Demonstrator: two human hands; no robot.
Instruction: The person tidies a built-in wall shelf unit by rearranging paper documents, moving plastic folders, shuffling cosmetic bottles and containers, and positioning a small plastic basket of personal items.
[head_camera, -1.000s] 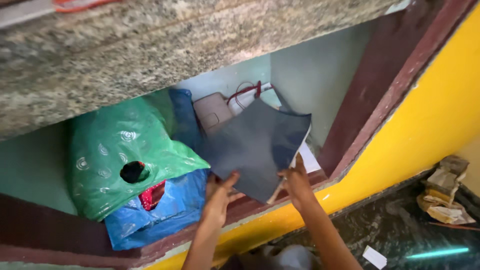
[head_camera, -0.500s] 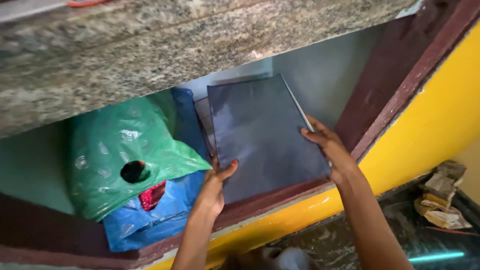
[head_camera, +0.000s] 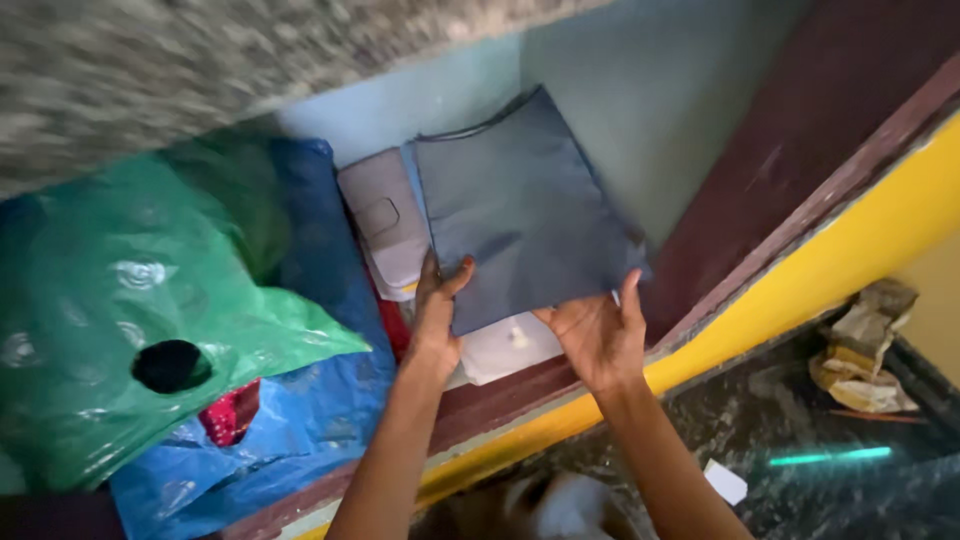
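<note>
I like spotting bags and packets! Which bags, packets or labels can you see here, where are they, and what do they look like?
Green plastic bag: left in the shelf, crumpled, with a dark hole.
Blue plastic bag: under and behind the green one, shiny.
Dark blue flat pouch: middle, rectangular, held by left hand and right hand.
Pale pouch: behind it, rounded.
Crumpled paper scraps: floor, right.

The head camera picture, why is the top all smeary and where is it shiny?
Head view: the speckled grey stone slab at top is smeared by motion blur; the crinkly green plastic bag shows white glare spots; the flat dark blue cloth pouch, held by the left hand and right hand, looks fairly sharp.
</note>
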